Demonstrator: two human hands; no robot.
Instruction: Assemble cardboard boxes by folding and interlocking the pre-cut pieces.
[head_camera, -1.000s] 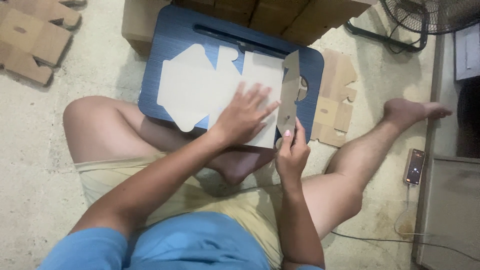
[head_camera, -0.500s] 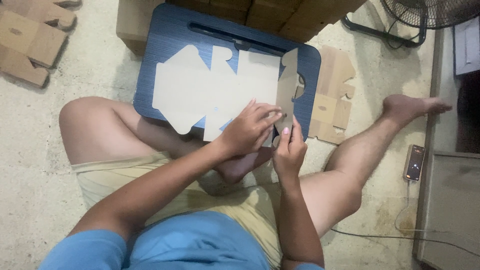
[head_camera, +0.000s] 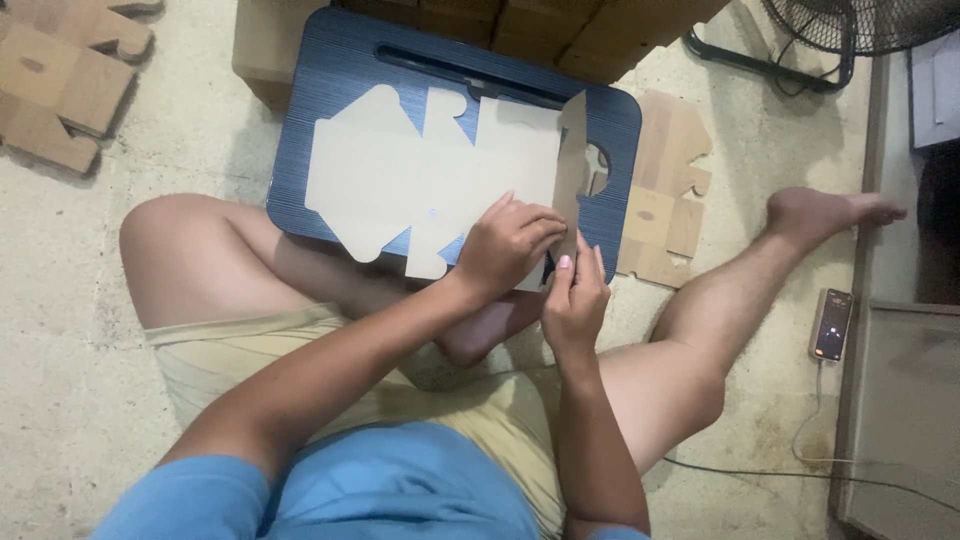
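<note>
while both hands pinch cardboard, flap stands.

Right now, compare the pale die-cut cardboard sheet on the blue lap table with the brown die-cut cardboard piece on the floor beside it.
The pale die-cut cardboard sheet lies on the blue lap table; the brown die-cut cardboard piece lies on the floor. The pale sheet is cream with one flap raised; the brown piece lies flat. Both hands, left and right, touch the pale sheet; nothing touches the brown one. Both are notched box blanks.
</note>
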